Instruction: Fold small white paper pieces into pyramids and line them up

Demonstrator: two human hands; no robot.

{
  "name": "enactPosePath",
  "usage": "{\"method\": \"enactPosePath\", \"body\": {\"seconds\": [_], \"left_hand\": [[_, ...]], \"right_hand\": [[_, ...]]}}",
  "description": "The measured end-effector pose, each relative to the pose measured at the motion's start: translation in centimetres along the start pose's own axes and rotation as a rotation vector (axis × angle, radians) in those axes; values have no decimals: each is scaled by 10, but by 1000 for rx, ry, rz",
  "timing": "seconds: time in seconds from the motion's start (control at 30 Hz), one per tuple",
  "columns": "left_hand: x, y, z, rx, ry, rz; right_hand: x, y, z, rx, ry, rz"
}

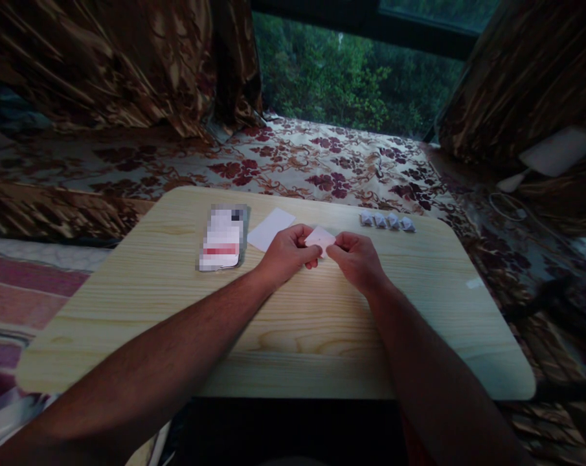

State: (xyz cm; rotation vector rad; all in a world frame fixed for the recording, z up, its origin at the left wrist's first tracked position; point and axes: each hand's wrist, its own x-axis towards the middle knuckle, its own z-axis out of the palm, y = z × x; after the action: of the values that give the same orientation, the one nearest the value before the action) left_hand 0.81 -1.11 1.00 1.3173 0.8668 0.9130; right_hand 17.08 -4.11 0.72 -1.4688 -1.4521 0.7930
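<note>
A small folded piece of white paper is held between both hands, just above the tabletop. My left hand pinches its left side, thumb on top and fingers curled beneath. At its right corner, my right hand grips it between thumb and bent forefinger. Flat white paper sheets lie on the table just left of my left hand. Several small folded paper shapes, pointed on top, stand in a row near the far right edge.
The pale wooden table has rounded corners. A blurred-out phone-like object lies at the left. Behind is a ledge covered with floral cloth, below a window between brown curtains. A white object with a cable sits at the right.
</note>
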Motion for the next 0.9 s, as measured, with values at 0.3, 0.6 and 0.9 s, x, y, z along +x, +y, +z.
{"method": "enactPosePath", "body": {"seconds": [0.3, 0.6, 0.9], "left_hand": [[0, -4, -3, 157, 54, -9], [0, -2, -6, 201, 76, 2], [-2, 2, -5, 188, 54, -9]], "right_hand": [[-2, -1, 1, -11, -17, -9], [-4, -3, 3, 68, -44, 30], [-2, -1, 4, 93, -68, 42]]}}
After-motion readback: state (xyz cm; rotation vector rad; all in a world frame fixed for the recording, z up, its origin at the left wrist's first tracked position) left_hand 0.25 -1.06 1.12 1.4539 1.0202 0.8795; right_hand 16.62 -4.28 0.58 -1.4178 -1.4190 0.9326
